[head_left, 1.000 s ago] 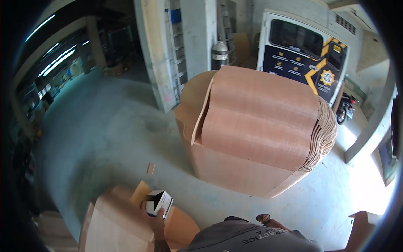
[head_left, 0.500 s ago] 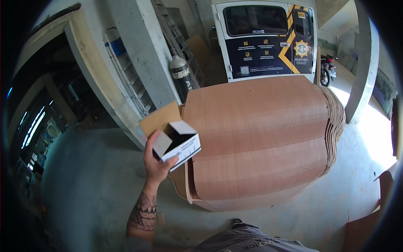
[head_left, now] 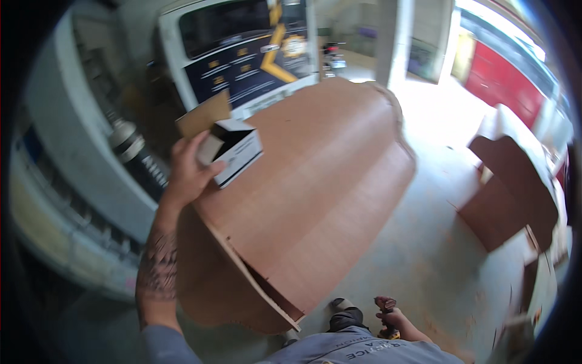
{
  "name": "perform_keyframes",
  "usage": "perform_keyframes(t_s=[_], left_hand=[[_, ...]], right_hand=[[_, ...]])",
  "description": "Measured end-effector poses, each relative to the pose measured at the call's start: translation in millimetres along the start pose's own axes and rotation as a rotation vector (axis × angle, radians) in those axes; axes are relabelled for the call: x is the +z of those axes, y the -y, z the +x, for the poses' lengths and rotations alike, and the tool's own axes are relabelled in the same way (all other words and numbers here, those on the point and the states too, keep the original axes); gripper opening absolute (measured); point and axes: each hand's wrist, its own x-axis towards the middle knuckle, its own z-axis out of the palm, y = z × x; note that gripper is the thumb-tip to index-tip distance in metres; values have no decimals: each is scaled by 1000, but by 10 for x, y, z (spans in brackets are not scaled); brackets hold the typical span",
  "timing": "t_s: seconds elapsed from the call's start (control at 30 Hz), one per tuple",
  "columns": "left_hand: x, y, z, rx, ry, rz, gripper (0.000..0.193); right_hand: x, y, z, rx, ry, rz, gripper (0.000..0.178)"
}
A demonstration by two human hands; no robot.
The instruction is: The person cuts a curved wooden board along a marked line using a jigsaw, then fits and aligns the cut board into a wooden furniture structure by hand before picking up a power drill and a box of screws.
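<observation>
My left hand (head_left: 185, 173) is closed round a small white cardboard box (head_left: 244, 156), with the thumb on its front side. The box's lid flap stands up and shows its brown inside; the interior looks dark, and I cannot make out any contents. Box and hand are above the left edge of a large stack of curved brown plywood sheets (head_left: 321, 170). Low down near my body, my right hand (head_left: 393, 318) grips a cordless drill (head_left: 385, 303) with yellow at its base. The drill hangs beside my leg, partly blurred.
A van (head_left: 233, 67) with dark and yellow panels stands behind the stack. To the left are a grey gas cylinder (head_left: 130, 142) and a pillar. More curved plywood pieces (head_left: 515, 188) stand at the right. A motorcycle (head_left: 332, 57) is parked far back, near a concrete pillar (head_left: 397, 45).
The view has swung to the right, so the plywood stack lies slanted and the right-hand pieces show more. My right hand with the drill has come into view. The left hand still holds the box.
</observation>
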Motion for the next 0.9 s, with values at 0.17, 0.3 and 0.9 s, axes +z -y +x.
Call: perform_keyframes(t_s=[0.17, 0.3, 0.9], left_hand=[[-92, -488, 295, 26, -130, 120, 40], [-386, -659, 425, 157, -287, 591, 27], [112, -171, 1245, -42, 479, 358, 29]], right_hand=[[772, -541, -1130, 30, -84, 25, 41], [1413, -1033, -1953, 188, -177, 106, 45], [2857, -2413, -2819, 87, -463, 456, 47]])
